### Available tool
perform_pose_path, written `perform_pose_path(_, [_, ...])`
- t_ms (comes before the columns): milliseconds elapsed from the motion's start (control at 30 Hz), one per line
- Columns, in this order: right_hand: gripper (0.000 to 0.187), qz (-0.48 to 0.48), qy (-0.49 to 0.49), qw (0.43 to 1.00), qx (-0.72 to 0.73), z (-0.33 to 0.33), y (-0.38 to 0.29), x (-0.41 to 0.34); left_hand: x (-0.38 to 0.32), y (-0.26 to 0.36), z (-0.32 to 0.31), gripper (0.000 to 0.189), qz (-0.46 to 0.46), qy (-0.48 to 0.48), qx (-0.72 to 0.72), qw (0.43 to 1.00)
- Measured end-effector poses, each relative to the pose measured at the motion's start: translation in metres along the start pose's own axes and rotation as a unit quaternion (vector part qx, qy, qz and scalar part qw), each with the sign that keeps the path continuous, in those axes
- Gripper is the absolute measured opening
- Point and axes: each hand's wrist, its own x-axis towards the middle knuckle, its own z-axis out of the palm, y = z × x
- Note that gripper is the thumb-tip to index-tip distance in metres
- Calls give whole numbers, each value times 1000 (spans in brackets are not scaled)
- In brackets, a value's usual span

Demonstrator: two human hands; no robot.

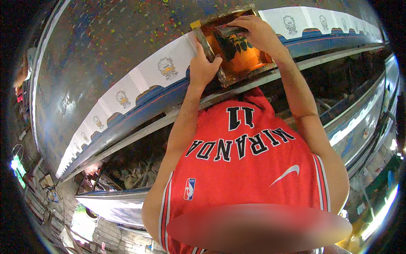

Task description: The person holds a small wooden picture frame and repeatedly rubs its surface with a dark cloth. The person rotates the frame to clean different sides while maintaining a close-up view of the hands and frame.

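Observation:
My left hand [204, 68] grips the left bar of a wooden screen-printing frame [206, 45], thumb on the inner side. This frame lies on a row of white fabric pieces [139, 81] along the table's near edge. Inside it, my right hand [260, 35] holds a dark-handled squeegee [233, 30], tilted over the mesh. Orange ink [242, 63] covers much of the mesh around a dark patch. Left of the frame, a printed crest [168, 68] has orange-yellow parts; the crest on the right [289, 25] shows only grey lines.
The long table's dark top [111, 47] is spattered with paint. A pale rail [146, 135] runs along its near side, close to my torso. Another long table [358, 130] stands to the right behind me, and a white-covered one [111, 206] at lower left. Yellow tape [195, 24] marks a frame corner.

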Motion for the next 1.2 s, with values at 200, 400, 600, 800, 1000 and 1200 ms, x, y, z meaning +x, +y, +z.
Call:
perform_pose_path(200, [59,16,-10,1000,13,-8,-41,-64,1,-1,1,105,-20,4,-5,1000])
perform_pose_path(400, [57,23,-27,999,-8,1,-57,-93,-2,-9,2,102,-24,20,17,999])
perform_pose_path(600, [60,17,-22,999,29,-10,-39,-104,-4,11,6,95,-22,38,1,999])
perform_pose_path(800, [55,-8,23,1000,-16,-56,37,-129,27,71,75,104,55,74,-13,996])
perform_pose_path(1000, [56,-5,36,999,-19,-92,118,-160,55,122,148,107,35,45,-22,998])
perform_pose_path(1200, [59,-12,27,1000,6,-96,144,-169,60,142,166,103,-25,37,-40,998])
